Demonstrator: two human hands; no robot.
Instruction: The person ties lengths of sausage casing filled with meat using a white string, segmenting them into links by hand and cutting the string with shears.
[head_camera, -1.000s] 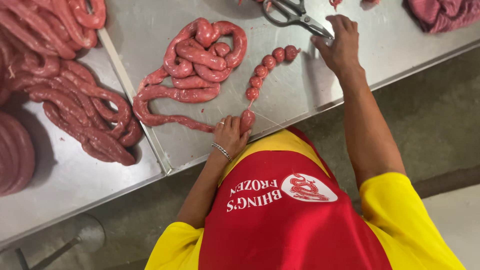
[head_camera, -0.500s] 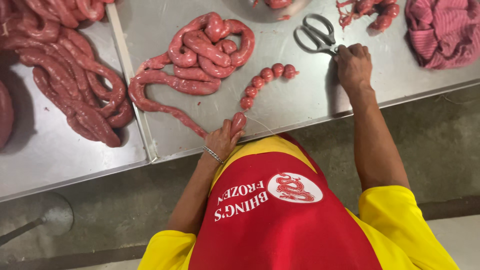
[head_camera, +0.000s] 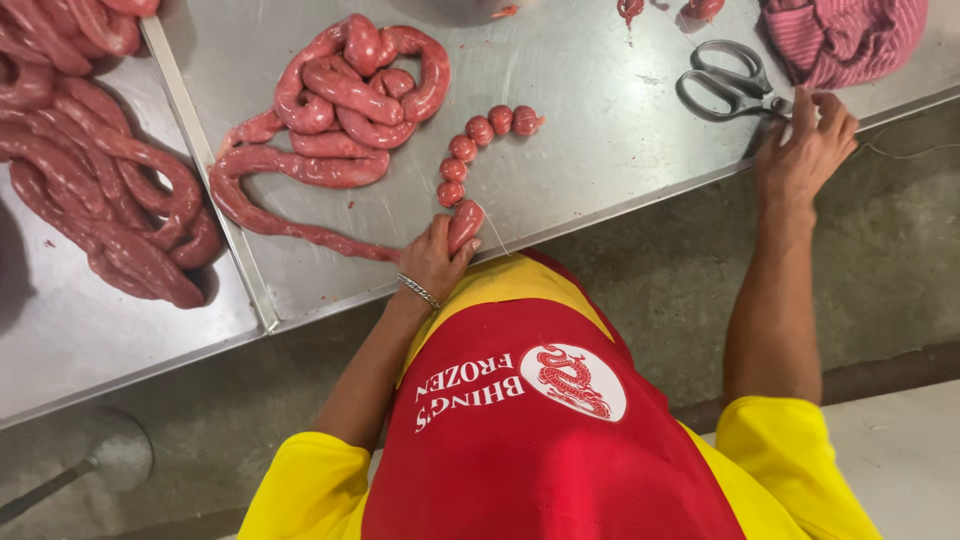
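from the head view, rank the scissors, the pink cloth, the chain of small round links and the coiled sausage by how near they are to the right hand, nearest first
1. scissors, right beside the right hand, its fingertips at the handles.
2. pink cloth, just above the hand at the table's top right corner.
3. chain of small round links, mid-table, off to the hand's left.
4. coiled sausage, farther left again.

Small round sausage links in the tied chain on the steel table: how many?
6. They curve from near the left hand up and right. The longer piece at the left hand's fingertips is not counted; none looks hidden.
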